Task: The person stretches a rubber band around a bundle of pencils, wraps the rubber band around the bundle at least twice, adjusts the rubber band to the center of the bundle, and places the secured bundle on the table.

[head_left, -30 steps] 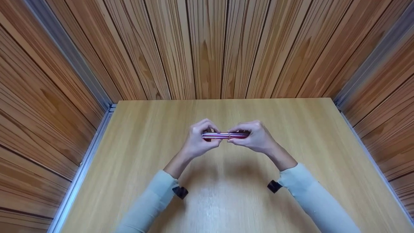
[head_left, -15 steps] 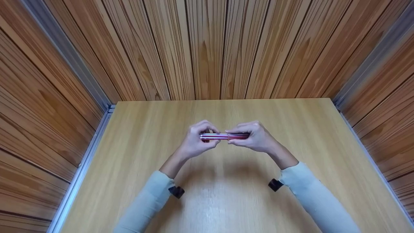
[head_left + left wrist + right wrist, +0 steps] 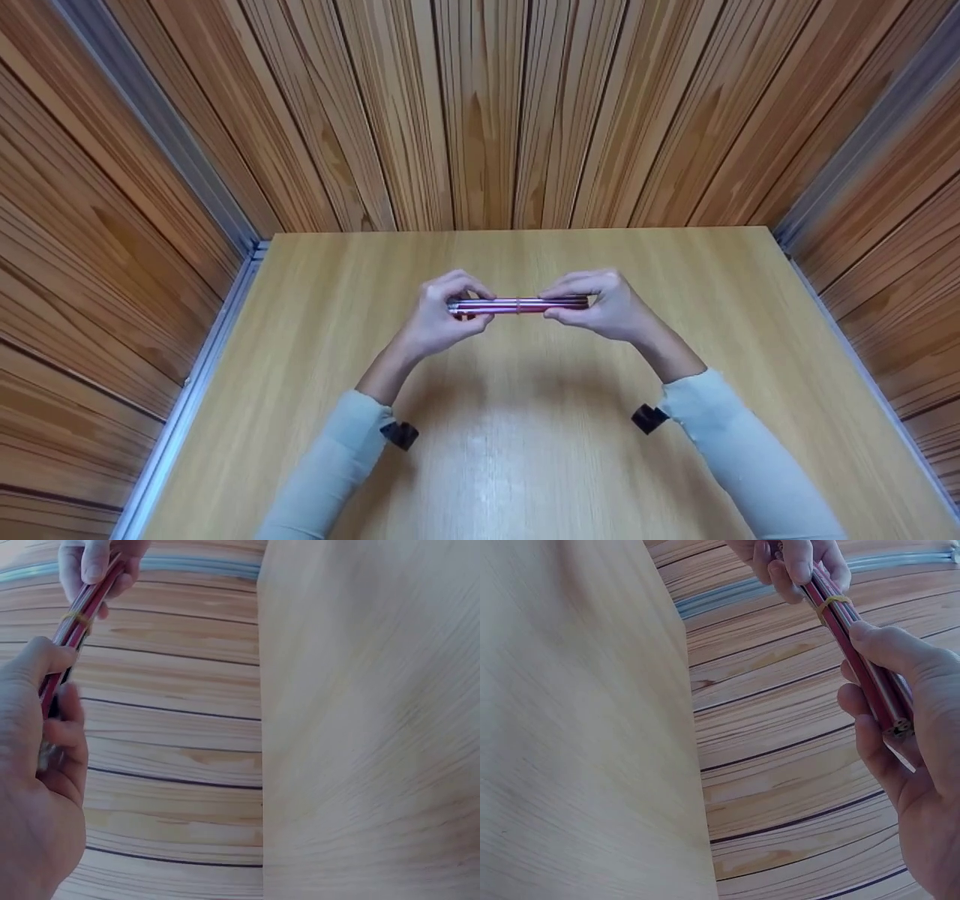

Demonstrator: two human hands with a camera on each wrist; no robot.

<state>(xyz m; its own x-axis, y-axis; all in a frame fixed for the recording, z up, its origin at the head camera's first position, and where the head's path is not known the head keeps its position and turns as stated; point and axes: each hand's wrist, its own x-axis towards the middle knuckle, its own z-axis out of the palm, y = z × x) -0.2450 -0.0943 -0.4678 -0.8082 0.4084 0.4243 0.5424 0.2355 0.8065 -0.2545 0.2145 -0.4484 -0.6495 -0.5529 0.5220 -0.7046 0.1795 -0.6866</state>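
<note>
A bundle of pencils [image 3: 501, 306], red, dark and silvery, lies level between the two hands above the table. A yellowish rubber band [image 3: 829, 606] goes round its middle. My left hand [image 3: 439, 319] pinches the left end between thumb and fingers. At the right end, my right hand [image 3: 609, 311] grips with its thumb on the near side and fingers on the far side. The right wrist view shows the pencils' blunt ends near the right palm; fingers partly hide both ends of the bundle.
Beneath the hands is a light wooden table [image 3: 510, 465]. Wood-plank walls [image 3: 480, 112] stand behind it and at both sides, with metal rails [image 3: 199, 382] along the side edges. A small black camera sits at each sleeve cuff.
The hands have moved apart, left hand leftward and right hand rightward, and slightly away from the body. More of the bundle's middle and the band now show between them.
</note>
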